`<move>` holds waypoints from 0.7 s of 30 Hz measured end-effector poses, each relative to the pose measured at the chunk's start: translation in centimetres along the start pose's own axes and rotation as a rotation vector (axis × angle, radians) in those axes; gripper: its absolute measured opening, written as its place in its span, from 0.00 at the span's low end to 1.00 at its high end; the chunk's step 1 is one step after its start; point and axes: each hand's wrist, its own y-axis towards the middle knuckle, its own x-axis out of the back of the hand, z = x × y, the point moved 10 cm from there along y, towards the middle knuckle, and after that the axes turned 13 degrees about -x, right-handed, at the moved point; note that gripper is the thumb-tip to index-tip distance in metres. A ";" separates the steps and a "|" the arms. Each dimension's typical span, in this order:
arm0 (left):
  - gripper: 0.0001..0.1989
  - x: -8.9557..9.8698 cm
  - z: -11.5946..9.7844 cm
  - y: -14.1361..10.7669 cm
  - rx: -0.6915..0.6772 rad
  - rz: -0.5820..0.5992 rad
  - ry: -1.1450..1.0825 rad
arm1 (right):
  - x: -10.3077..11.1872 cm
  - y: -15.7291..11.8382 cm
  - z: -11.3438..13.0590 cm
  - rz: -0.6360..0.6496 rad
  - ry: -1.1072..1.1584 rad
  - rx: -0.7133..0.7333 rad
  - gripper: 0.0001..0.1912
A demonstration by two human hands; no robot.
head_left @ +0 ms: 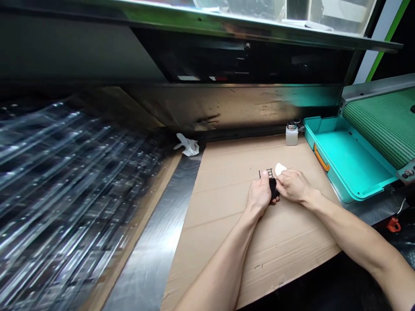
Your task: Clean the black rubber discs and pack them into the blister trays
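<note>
My left hand (260,194) is closed around a small black part (272,188), held just above the cardboard sheet (223,190). What kind of part it is does not show. Close against it, my right hand (295,185) is closed with its fingertips at the black part's right side. A small white rounded piece (280,168) sticks out beyond the right fingers, which seem to pinch it; whether it is cloth or something stiffer I cannot tell. Thin dark lines (266,173) show just beyond my left thumb, either print on the cardboard or part of the black piece.
A pump bottle (292,135) stands at the cardboard's back edge. To its right sits a turquoise tray (356,151) beside a green conveyor belt (385,121). A crumpled white glove or tissue (188,145) lies back left. Stacked clear plastic trays (71,185), blurred, fill the left.
</note>
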 end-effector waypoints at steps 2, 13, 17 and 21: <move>0.29 0.0 0.0 0.1 0.004 -0.004 -0.019 | 0.1 0.0 -0.1 -0.009 0.021 -0.002 0.10; 0.31 -0.2 -0.1 0.0 -0.012 0.052 0.042 | 0.3 0.1 -0.4 0.015 0.002 -0.060 0.10; 0.29 0.8 -0.1 0.3 0.120 -0.062 -0.197 | 1.1 -0.1 -1.9 -0.014 0.108 -0.167 0.11; 0.27 1.8 0.3 0.0 0.410 -0.172 -0.604 | 3.3 -0.2 -4.9 -0.157 0.129 -0.336 0.14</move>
